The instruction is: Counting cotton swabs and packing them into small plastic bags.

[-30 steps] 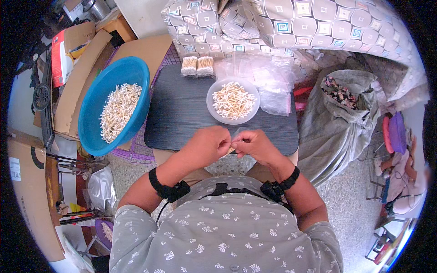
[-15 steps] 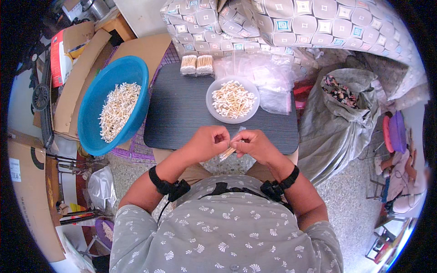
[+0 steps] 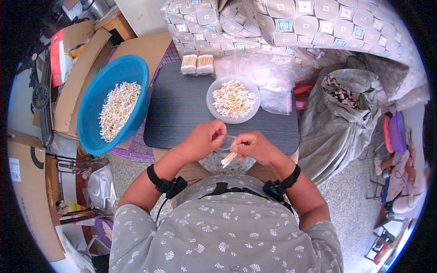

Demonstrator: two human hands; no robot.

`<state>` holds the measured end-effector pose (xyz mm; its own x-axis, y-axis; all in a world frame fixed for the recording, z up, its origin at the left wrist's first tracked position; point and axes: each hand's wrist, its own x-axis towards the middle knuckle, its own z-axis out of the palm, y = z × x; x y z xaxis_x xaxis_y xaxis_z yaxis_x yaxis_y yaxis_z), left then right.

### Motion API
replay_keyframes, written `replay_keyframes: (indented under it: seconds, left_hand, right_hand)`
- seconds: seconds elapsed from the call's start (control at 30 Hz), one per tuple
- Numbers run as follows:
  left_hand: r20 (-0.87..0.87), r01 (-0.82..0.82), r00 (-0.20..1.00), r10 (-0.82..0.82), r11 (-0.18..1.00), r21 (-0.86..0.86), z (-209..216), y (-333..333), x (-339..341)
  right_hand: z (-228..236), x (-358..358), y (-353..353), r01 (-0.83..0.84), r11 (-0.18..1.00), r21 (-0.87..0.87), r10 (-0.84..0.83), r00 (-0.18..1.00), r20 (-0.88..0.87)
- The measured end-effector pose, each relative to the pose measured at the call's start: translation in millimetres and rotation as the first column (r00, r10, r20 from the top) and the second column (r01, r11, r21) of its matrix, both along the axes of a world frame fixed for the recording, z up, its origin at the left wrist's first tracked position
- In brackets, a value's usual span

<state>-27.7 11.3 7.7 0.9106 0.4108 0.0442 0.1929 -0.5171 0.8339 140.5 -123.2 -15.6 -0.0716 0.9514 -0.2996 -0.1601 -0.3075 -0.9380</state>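
My right hand (image 3: 251, 147) is closed on a small bundle of cotton swabs (image 3: 229, 159), whose white tips point down toward my lap. Close beside it, my left hand (image 3: 208, 138) pinches what looks like a small clear plastic bag (image 3: 227, 143), stretched across the gap to my right fingers. Just beyond the hands, a white bowl (image 3: 210, 109) full of loose cotton swabs (image 3: 233, 98) stands on the dark table (image 3: 175, 109). At the table's far edge sit two packed bundles of swabs (image 3: 197, 64), next to a heap of clear plastic bags (image 3: 266, 75).
A large blue basin (image 3: 86, 132) with many loose swabs leans at the left, near cardboard (image 3: 75, 91). On the right a grey sack (image 3: 332, 123) rests on the floor. Patterned fabric (image 3: 309, 25) covers the far side. Another person (image 3: 405, 182) sits at the far right.
My hands have moved slightly apart, and the clear plastic now shows between them. The swab bundle has shifted a little downward in my right hand.
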Motion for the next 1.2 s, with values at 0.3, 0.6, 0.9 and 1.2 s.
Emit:
replay_keyframes:
  seconds: [0.3,0.6,0.9,1.2]
  left_hand:
    - [0.011,0.282,0.959,-0.284,0.956,0.076,6.0,6.9,-5.7]
    - [-0.286,0.461,0.886,-0.365,0.76,0.458,35.5,4.9,-8.5]
    - [-0.314,0.689,0.675,-0.668,0.418,0.592,65.2,-3.6,-1.7]
    - [-0.293,0.651,0.757,-0.584,0.633,0.419,44.0,13.5,-9.5]
  right_hand:
    - [-4.1,2.6,0.2,-0.009,1.0,-0.017,0.009,1.0,-0.011]
    - [-2.5,15.8,-3.4,-0.046,0.999,-0.001,0.046,0.999,-0.001]
    - [9.6,21.2,-0.5,-0.151,0.989,-0.002,0.151,0.984,0.098]
    - [-1.5,22.7,1.9,-0.117,0.993,0.013,0.116,0.991,0.059]
